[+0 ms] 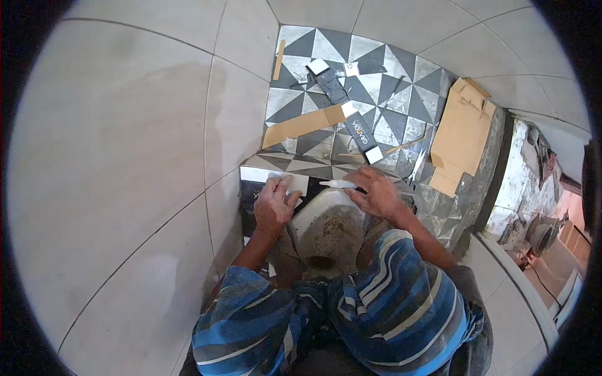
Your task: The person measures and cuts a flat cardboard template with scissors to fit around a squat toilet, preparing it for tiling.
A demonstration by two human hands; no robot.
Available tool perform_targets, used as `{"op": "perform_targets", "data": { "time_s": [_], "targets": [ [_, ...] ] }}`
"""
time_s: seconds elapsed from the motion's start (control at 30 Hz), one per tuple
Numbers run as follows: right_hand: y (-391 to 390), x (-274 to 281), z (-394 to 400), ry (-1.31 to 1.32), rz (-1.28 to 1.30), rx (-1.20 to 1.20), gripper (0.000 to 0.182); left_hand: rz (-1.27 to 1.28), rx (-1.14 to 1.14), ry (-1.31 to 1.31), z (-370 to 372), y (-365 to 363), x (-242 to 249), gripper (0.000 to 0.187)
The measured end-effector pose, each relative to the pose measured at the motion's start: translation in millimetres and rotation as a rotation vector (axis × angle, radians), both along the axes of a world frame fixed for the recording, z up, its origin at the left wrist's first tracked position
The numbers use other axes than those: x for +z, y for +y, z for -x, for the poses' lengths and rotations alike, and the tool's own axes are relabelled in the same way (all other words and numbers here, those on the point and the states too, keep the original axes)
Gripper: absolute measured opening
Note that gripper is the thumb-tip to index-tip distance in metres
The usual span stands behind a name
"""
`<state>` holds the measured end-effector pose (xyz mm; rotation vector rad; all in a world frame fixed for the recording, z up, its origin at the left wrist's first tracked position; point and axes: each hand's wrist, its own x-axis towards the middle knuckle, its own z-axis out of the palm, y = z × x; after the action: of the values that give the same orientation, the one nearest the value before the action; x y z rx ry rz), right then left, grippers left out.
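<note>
My left hand [276, 203] is closed, with curled fingers and thumb on a small cream-white flat piece [300, 183]. Under it lies a black printed cardboard box [248, 203] with a white edge, against the left wall. In my right hand [376, 191] is a white pen-shaped tube [338, 184], gripped between thumb and fingers. Its narrow tip points left towards the cream piece, with a small gap between them. Below both hands is a dusty squat-toilet pan [329, 232], caked with brown dirt.
On the patterned floor [360, 47] ahead lie a brown cardboard strip [307, 125], black packaging pieces [359, 131] and a large cardboard sheet [463, 138]. What looks like scissors [416, 168] lies beyond my right hand. A tiled wall [144, 144] stands close on the left.
</note>
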<state>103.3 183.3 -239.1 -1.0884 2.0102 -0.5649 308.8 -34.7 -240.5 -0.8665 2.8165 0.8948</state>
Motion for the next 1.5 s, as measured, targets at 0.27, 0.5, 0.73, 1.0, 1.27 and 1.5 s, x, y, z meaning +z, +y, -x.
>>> {"op": "perform_targets", "data": {
  "time_s": [0.27,0.5,0.73,1.0,1.27,1.5],
  "targets": [
    [-23.1,-1.7,-12.7,0.119,-0.026,0.097,0.034,-0.013,0.027,0.022,0.0,0.0,5.0,0.042],
    [-28.8,-1.8,-17.3,0.159,-0.036,0.109,0.036,-0.004,0.015,0.057,-1.6,-0.4,-2.5,0.044],
    [-36.6,2.9,-23.8,0.155,-0.051,0.142,0.040,0.012,0.014,0.052,-4.7,-0.1,-8.9,0.044],
    [-39.1,0.8,-28.4,0.173,0.020,0.122,0.036,-0.013,0.014,0.060,-2.2,-0.5,-1.4,0.044],
    [-38.4,3.8,-27.9,0.114,-0.058,0.091,0.039,0.014,0.014,-0.011,-1.4,-0.2,0.5,0.044],
    [-42.9,5.4,-28.6,0.092,-0.083,0.078,0.039,-0.002,0.028,0.023,-2.7,-0.1,-4.1,0.044]
  ]
}}
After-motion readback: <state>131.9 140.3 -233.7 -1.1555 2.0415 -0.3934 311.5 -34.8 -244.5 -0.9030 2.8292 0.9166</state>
